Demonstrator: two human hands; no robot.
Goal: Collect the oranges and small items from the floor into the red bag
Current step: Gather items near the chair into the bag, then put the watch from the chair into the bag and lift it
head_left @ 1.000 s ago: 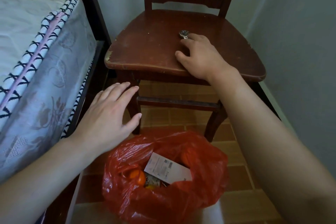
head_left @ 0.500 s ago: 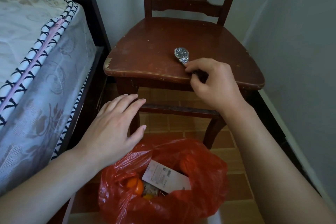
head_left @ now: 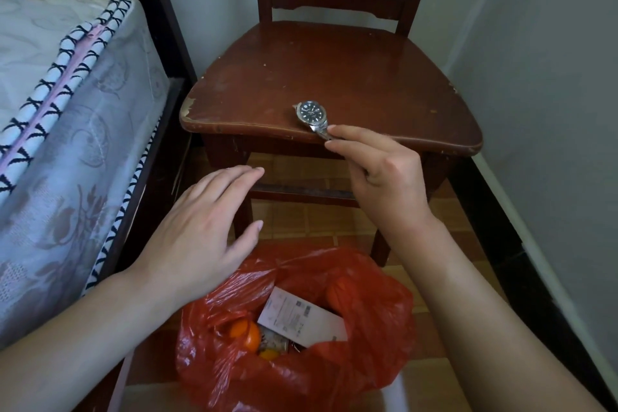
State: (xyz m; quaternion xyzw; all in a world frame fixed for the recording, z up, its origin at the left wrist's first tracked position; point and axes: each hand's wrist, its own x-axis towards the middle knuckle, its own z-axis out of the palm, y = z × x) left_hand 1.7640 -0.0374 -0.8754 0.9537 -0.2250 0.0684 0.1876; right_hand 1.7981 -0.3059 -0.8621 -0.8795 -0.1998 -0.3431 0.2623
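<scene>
Dragged toward the front lip of the chair seat over the past second, the wristwatch (head_left: 311, 112) now lies face-up just short of the edge, where a second ago it sat deeper on the seat under the person's fingertips. Right hand (head_left: 378, 170) has drawn back with it — thumb and forefinger pinch the metal band where it hangs over the lip, the remaining fingers curled beneath, so the watch face sits just beyond and to the left of the fingertips. Left hand (head_left: 200, 231) hovers flat and spread, palm down, above the rim of the red bag (head_left: 368, 365), holding nothing, much as it did a moment earlier. Below both hands the bag stands open on the tiled floor (head_left: 301, 221) in front of the wooden chair (head_left: 334, 77); inside it lie an orange (head_left: 245, 334), a second fruit half-hidden lower down, and a white paper slip (head_left: 301, 318) slanting across the opening. Another orange shows only as a rounded shape through the plastic on the far side. To the left stands a bed, its patterned mattress (head_left: 67, 110) edged in black-and-white stitching.
</scene>
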